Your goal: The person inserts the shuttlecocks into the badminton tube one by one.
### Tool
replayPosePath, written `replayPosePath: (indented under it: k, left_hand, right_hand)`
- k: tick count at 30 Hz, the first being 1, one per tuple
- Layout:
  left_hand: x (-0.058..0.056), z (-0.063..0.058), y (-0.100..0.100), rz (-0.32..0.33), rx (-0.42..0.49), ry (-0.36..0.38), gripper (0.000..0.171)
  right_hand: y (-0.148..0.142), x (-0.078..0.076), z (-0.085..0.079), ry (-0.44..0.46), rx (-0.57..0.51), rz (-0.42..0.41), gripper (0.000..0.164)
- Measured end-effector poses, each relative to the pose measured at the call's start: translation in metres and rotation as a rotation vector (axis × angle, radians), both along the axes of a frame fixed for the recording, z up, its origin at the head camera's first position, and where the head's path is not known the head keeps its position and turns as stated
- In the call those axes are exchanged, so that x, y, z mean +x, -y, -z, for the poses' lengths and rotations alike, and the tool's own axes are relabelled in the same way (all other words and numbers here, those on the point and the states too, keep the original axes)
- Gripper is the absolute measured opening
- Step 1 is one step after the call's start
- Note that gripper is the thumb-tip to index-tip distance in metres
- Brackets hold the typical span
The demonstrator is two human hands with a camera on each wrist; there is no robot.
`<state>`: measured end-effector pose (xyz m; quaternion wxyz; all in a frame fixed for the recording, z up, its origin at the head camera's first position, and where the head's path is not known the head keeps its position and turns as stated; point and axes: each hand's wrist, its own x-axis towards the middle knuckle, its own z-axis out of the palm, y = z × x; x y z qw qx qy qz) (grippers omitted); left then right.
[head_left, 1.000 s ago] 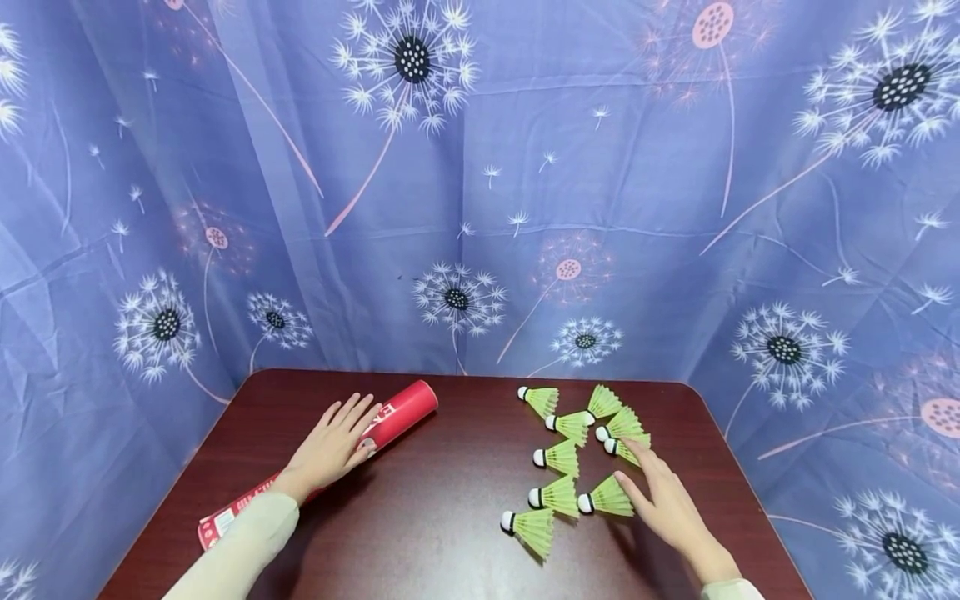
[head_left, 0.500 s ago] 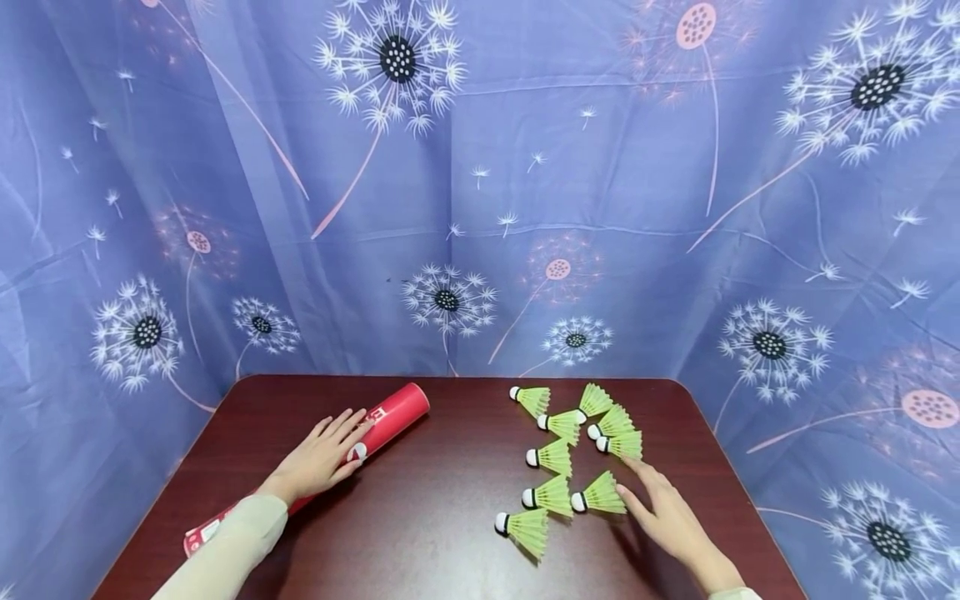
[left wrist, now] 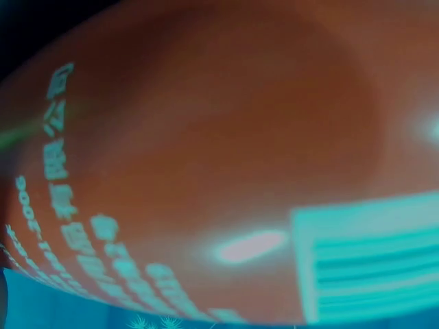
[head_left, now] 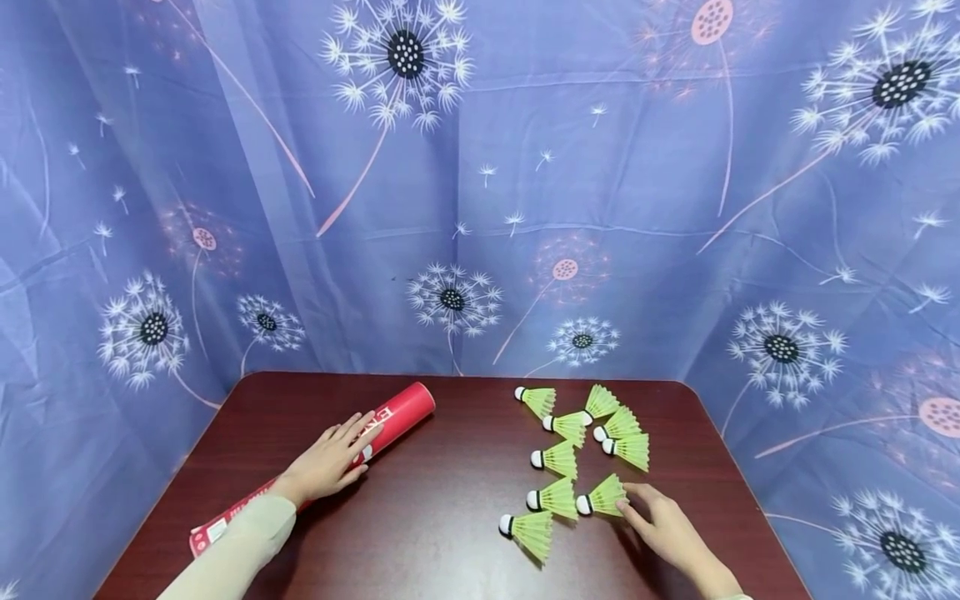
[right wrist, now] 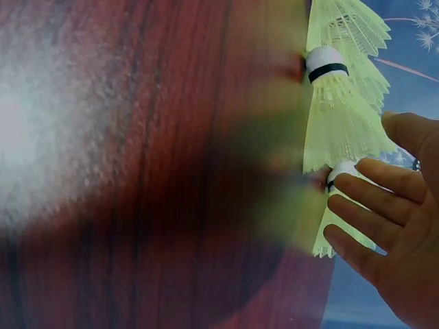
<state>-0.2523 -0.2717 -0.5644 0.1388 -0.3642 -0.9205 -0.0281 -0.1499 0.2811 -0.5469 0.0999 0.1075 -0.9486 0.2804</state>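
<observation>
My left hand (head_left: 322,462) rests on a long red shuttlecock tube (head_left: 405,414), fingers laid straight across it. That tube lies slantwise on the left of the table, and its printed red side (left wrist: 226,137) fills the left wrist view. On the right, my right hand (head_left: 665,525) is beside a yellow-green shuttlecock (head_left: 606,497) with a white cork and black band. Thumb and forefinger are at the rim of its skirt; whether they touch it I cannot tell. In the right wrist view the fingers of that hand (right wrist: 411,219) look extended, near a shuttlecock (right wrist: 346,127).
Several more shuttlecocks lie scattered around it, among them one nearest me (head_left: 528,533) and one at the back (head_left: 537,401). The dark brown table (head_left: 450,500) meets a blue dandelion-patterned curtain (head_left: 510,192) behind and at both sides.
My right hand has drawn back toward me, its fingertips leaving the rear shuttlecocks and coming to the front one's skirt. The left hand stays on the tube. The view shifts slightly.
</observation>
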Motion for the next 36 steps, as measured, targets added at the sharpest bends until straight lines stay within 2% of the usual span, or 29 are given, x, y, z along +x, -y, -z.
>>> replayPosePath:
  k: [4, 11, 21, 25, 31, 36]
  left_hand:
    - [0.001, 0.0, 0.0, 0.023, 0.01, -0.011, 0.073]
    - [0.001, 0.0, -0.003, 0.059, 0.022, -0.054, 0.071]
    - [0.007, 0.002, -0.007, 0.043, -0.013, -0.08, 0.071]
    - [0.01, 0.001, -0.009, 0.04, -0.022, -0.067, 0.07]
    - [0.013, -0.003, -0.012, 0.029, -0.066, -0.066, 0.071]
    - [0.016, -0.006, -0.015, 0.061, -0.056, -0.096, 0.072]
  right_hand:
    - [0.003, -0.002, 0.002, -0.003, -0.018, 0.016, 0.025]
    - [0.007, -0.004, 0.004, -0.154, -0.067, 0.02, 0.011]
    - [0.006, -0.002, 0.008, -0.308, -0.104, -0.002, 0.018]
    - [0.002, -0.003, 0.006, -0.373, -0.108, -0.019, 0.023]
    - [-0.002, -0.005, -0.001, -0.428, -0.098, -0.036, 0.023]
    - [-0.003, -0.006, -0.004, -0.451, -0.126, -0.027, 0.025]
